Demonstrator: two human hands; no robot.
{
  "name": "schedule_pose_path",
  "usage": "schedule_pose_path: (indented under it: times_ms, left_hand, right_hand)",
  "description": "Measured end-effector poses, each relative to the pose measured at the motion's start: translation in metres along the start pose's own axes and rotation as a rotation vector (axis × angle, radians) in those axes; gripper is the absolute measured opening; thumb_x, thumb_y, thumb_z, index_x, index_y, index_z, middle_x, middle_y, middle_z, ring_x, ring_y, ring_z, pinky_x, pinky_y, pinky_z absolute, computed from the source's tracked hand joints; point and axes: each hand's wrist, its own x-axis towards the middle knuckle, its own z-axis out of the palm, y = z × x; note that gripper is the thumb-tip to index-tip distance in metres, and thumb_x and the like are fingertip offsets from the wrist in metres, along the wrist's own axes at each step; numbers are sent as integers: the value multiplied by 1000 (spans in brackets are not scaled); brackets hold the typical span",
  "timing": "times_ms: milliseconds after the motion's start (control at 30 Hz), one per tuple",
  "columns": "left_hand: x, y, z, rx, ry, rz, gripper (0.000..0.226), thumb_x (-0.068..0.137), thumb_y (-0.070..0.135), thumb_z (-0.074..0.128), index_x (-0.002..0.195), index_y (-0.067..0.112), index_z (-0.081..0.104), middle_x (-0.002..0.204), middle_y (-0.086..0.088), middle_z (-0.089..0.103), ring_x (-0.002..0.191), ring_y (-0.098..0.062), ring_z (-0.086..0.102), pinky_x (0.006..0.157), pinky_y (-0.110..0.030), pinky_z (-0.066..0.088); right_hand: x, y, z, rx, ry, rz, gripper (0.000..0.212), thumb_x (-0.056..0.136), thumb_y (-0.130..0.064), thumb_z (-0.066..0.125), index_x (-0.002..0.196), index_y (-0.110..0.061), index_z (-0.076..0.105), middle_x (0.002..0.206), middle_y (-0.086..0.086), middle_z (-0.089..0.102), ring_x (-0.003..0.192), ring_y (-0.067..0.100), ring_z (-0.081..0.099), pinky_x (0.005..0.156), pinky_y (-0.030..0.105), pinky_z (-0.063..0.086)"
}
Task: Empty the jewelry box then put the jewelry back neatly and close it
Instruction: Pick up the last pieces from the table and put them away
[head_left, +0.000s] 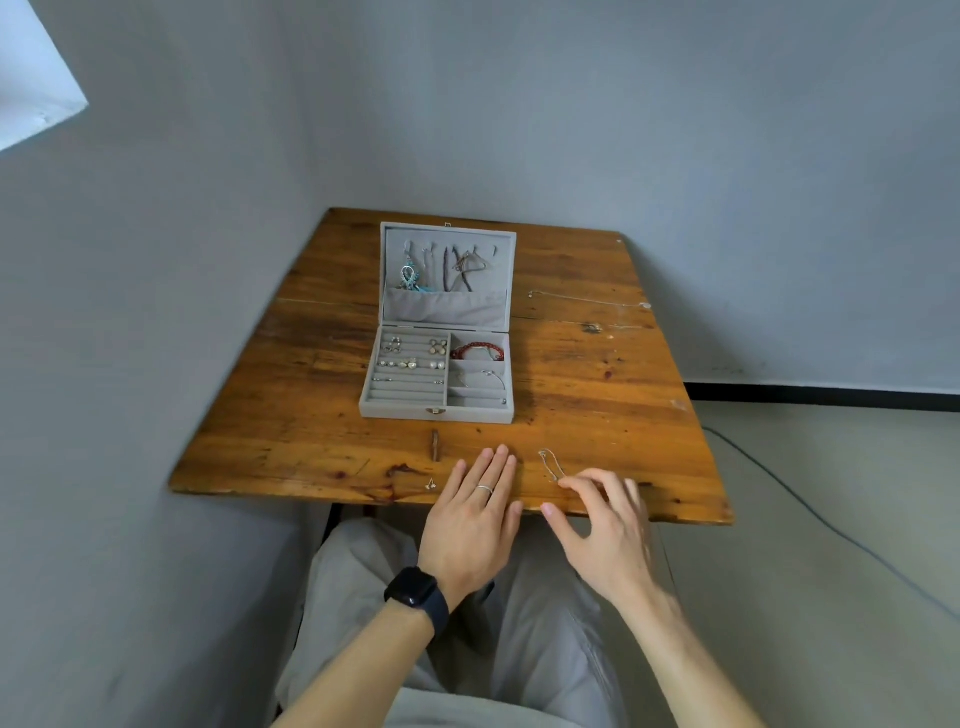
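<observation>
Head view: where are our hands?
At the wooden bench's (311, 441) near edge: left hand (470, 519) flat, right hand (602, 525) loose, touching a thin chain (550, 464). Our grey velvet jewelry box (395, 413) stands open mid-bench.

Pale grey jewelry box (395, 413) on an amber-brown table (597, 384).
The box is one soft, plain grey inside and out, with a small brass-coloured clasp (436, 411). In it lie a red bead bracelet (475, 351), a turquoise ornament (410, 278) and creamy white pearl earrings (410, 364). The table's wood is streaked with darker grain and near-black knots, and a thin silver chain (551, 464) lies on it. A silver ring (484, 489) and a black watch (415, 592) are on the left hand (467, 525) and wrist. The trousers (363, 587) are light grey, the wall (675, 130) bluish grey, and the skirting (831, 391) black.
</observation>
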Motion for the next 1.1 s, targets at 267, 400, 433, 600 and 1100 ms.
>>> schedule_pose_path:
  times_ms: [267, 400, 433, 600, 1100]
  left_hand:
    - [1, 0, 3, 7, 36, 0, 55, 104, 42, 32, 149, 13, 44, 155, -3, 41, 146, -17, 33, 122, -41, 22]
    - [5, 3, -3, -51, -5, -39, 58, 103, 47, 29, 153, 18, 36, 159, 2, 33, 150, -13, 22, 123, -35, 5]
    - [6, 4, -6, -94, -25, -57, 59, 102, 48, 31, 154, 20, 34, 161, 3, 30, 151, -12, 18, 123, -34, 1]
    - [17, 20, -31, -426, -156, -20, 57, 90, 51, 60, 144, 35, 47, 151, 12, 46, 148, -9, 22, 120, -38, -2]
    - [52, 31, -67, -1283, -439, -249, 17, 92, 20, 70, 94, 3, 75, 87, -4, 74, 73, -8, 64, 69, -17, 50]
  right_hand:
    - [-5, 9, 0, 105, 4, -112, 16, 81, -23, 80, 83, -17, 66, 106, -6, 59, 97, 18, 56, 88, 32, 42]
    - [-2, 1, -13, 209, -24, -75, 8, 84, -18, 77, 84, -14, 70, 100, -7, 62, 97, 8, 57, 90, 18, 41]
    - [0, -3, -19, 257, -44, -40, 6, 85, -17, 76, 84, -14, 71, 98, -9, 62, 95, 4, 58, 88, 16, 42]
    - [9, -24, -51, 453, -217, 106, 5, 91, -21, 69, 87, -24, 69, 87, -15, 69, 87, 6, 64, 73, 15, 47]
    - [32, -11, -98, 711, -229, 384, 6, 97, -15, 59, 95, -13, 63, 85, 0, 68, 72, 11, 64, 71, 26, 54]
